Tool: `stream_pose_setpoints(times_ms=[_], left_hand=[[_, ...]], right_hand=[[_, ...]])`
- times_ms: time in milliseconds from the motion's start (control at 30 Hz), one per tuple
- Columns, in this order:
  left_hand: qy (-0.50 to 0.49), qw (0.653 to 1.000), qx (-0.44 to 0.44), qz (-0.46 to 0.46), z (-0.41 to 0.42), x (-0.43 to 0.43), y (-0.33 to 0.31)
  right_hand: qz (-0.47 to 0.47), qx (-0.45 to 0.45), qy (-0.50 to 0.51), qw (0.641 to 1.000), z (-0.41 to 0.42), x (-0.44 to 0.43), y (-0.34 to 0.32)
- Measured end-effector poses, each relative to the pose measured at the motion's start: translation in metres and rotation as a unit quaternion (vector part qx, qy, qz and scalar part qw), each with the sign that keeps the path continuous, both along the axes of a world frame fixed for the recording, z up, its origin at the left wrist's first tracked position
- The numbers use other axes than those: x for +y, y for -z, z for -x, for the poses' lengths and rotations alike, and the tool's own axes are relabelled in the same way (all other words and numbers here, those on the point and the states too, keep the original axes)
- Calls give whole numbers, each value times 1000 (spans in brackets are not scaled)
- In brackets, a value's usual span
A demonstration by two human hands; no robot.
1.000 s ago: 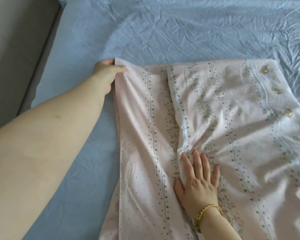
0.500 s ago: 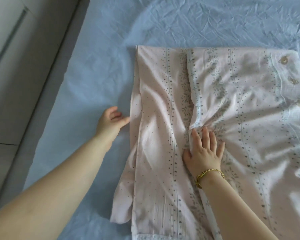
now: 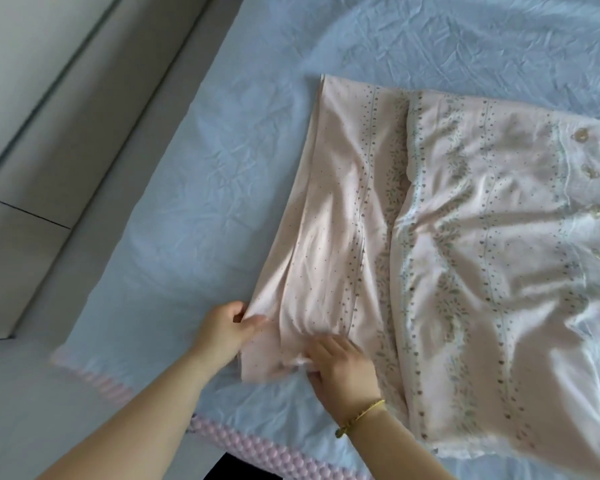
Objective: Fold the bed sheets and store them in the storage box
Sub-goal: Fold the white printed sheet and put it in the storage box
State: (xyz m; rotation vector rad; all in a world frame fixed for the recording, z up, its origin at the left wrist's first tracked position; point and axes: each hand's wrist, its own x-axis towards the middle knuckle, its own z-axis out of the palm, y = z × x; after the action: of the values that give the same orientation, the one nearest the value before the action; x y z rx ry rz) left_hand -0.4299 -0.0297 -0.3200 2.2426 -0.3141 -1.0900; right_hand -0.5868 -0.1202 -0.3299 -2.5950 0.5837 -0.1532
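A pale pink sheet [image 3: 447, 254] with rows of small dots and leafy stripes lies partly folded on a bed covered in wrinkled light blue fabric [image 3: 187, 202], filling the middle and the three o'clock side of the view. One layer is doubled over another, its folded edge running from about twelve o'clock down toward six through the cloth, and a line of round buttons [image 3: 589, 173] runs along the sheet's border out at two to three o'clock. At roughly seven o'clock, the sheet's near left corner is bunched up, and both hands are on it. The left hand [image 3: 222, 329] has its thumb and fingers closed in a pinch on the outer edge of that corner, lifting a small ridge of cloth. The right hand [image 3: 343, 367], just beside it toward six o'clock and wearing a thin gold bracelet [image 3: 359, 415] at the wrist, has its fingers curled into the gathered fabric; motion blur there keeps me from saying how firmly it grips. A pink bumpy mat [image 3: 243, 448] shows under the blue fabric's near edge at six to seven o'clock. Grey floor and a pale wall panel [image 3: 32, 98] fill the nine to eleven o'clock side.
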Motion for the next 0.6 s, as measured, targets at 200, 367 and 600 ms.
stream_pose_setpoints(times_ms=[200, 367, 600], left_hand=[[42, 999, -10, -23, 15, 28, -5], [72, 994, 42, -70, 16, 45, -1], [-16, 999, -22, -25, -19, 17, -9]], right_hand=[[-222, -150, 240, 933, -8, -11, -32], [-156, -121, 125, 972, -20, 39, -23], [-92, 20, -33, 995, -6, 36, 0]])
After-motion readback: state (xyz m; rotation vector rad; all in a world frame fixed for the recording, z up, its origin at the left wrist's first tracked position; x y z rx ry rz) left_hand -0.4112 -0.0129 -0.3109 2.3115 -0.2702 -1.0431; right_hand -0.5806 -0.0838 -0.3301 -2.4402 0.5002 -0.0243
